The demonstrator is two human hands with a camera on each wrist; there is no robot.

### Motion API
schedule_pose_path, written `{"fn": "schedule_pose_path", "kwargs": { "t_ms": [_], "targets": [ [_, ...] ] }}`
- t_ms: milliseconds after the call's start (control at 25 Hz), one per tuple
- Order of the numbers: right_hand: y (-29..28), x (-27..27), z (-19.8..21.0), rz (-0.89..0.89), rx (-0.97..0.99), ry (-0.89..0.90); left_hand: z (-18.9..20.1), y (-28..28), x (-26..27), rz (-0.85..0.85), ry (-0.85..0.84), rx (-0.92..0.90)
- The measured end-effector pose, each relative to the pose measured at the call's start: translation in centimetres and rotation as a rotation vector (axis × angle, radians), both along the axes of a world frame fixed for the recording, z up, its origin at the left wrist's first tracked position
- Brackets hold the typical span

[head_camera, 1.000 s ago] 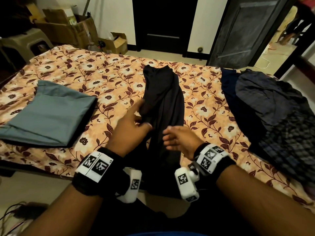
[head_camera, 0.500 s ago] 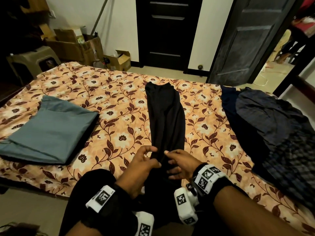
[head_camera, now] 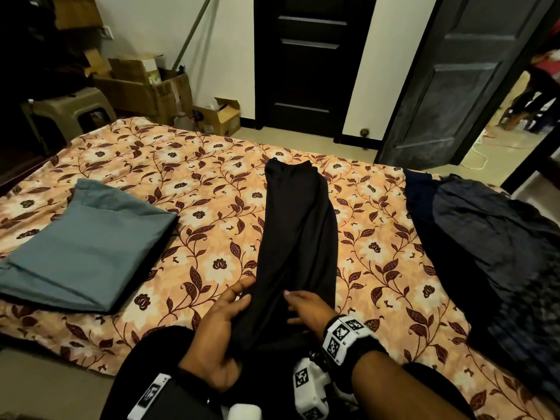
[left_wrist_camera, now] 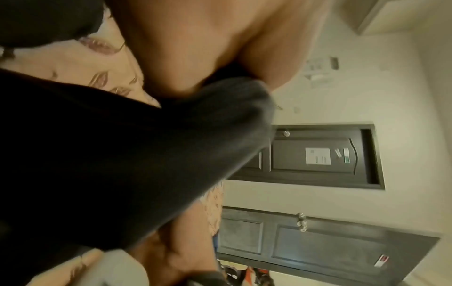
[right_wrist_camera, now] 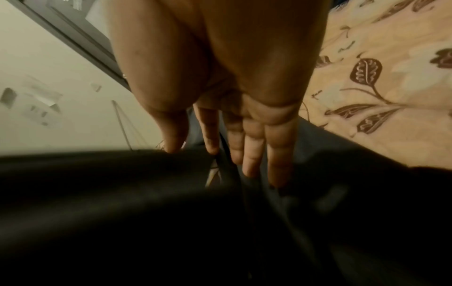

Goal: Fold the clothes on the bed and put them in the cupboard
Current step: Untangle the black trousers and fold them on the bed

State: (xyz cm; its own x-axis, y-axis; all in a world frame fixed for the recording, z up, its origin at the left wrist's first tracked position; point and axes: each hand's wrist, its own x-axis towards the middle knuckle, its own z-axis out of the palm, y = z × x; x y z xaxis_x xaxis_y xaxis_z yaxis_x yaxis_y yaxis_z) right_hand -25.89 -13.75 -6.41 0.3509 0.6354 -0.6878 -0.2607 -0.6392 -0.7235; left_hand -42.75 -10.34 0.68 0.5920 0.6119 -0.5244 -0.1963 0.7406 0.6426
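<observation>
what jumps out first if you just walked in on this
A long black garment lies down the middle of the floral bed, with the left hand and right hand on its near end. A folded teal cloth lies left; a dark pile lies right.

A: The long black fabric garment (head_camera: 298, 237): is its near end visible?

B: No. It passes beneath both wrists and out of sight. The left wrist view is blurred.

A: The dark heap of clothes (head_camera: 497, 247)?

B: Cut off at the right edge; separate items indistinguishable.
</observation>
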Motion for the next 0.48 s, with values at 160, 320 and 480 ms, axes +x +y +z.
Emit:
{"fn": "schedule_pose_path", "kwargs": {
  "t_ms": [160,320,480],
  "targets": [
    [3.0,1.3,0.4,-0.300,0.258,0.266,-0.7,0.4,0.3,-0.248,0.134,0.135],
    [4.3,3.4,0.4,-0.072,0.061,-0.473,-2.9,0.7,0.6,-0.603,0.418,0.309],
    [2.7,3.2,0.6,0.389,-0.194,-0.493,-3.0,1.8,0.8,-0.666,0.444,0.490]
  ]
}}
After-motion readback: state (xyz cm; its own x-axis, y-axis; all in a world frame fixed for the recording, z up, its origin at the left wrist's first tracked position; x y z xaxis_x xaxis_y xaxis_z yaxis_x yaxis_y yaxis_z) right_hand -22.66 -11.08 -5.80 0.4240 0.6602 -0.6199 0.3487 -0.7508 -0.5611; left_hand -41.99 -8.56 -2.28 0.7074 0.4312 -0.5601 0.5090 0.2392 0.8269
